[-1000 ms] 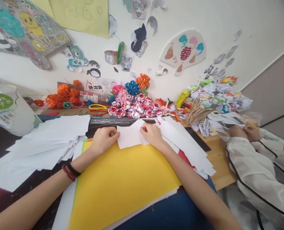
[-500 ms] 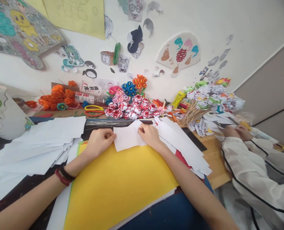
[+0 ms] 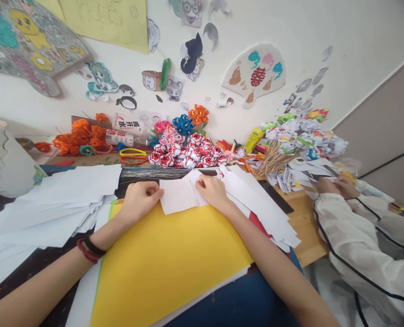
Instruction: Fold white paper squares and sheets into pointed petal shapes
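A small white sheet of paper (image 3: pixel 177 196) is stretched between my hands over the top edge of a large yellow sheet (image 3: pixel 168 263). My left hand (image 3: pixel 142 197), with dark and red bands at the wrist, pinches the paper's left edge between thumb and fingers. At the right end of the paper, where it looks creased, my right hand (image 3: pixel 213 190) grips it with closed fingers. Loose white sheets (image 3: pixel 62 204) lie in a pile on the left. More white strips (image 3: pixel 256 200) lie just right of my right hand.
Red-and-white paper flowers (image 3: pixel 195 152), orange flowers (image 3: pixel 81 136) and a bottle (image 3: pixel 120 137) line the wall. Paper flowers on sticks (image 3: pixel 277 156) lie at the right. Beyond them are another person's hands (image 3: pixel 336 187) and white sleeves (image 3: pixel 352 231). A white bag (image 3: pixel 7 159) stands left.
The view has shifted very slightly. Both hands keep their hold on the white paper, with almost no other movement.
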`<state>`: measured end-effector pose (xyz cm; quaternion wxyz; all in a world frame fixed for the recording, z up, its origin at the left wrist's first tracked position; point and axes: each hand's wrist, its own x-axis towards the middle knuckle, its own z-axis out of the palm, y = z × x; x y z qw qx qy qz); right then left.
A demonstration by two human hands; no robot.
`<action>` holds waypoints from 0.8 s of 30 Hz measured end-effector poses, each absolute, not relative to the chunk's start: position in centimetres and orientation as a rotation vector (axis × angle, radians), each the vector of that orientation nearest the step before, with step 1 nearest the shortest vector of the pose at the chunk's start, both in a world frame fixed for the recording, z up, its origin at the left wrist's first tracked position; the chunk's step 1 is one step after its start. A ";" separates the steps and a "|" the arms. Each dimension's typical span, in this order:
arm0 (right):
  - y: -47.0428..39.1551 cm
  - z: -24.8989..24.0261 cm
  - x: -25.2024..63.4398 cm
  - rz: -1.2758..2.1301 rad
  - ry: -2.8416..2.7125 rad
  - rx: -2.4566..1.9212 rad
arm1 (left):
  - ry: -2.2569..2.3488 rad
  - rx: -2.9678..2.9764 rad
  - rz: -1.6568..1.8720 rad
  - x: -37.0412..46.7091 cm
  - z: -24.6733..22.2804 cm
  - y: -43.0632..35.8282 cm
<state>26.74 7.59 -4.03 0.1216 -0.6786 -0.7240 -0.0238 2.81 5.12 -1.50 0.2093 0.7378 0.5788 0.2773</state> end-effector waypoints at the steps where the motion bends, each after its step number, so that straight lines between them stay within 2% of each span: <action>1: 7.6 -4.0 26.7 -0.070 -2.115 -1.979 | 1.612 2.036 0.788 2.8 -1.5 5.1; 10: 7.5 -4.1 27.0 -0.068 -2.116 -1.948 | 1.501 2.098 0.771 2.6 -1.7 5.2; 24: 7.3 -4.0 26.9 -0.093 -2.138 -1.932 | 1.212 2.017 0.538 1.5 -0.9 5.7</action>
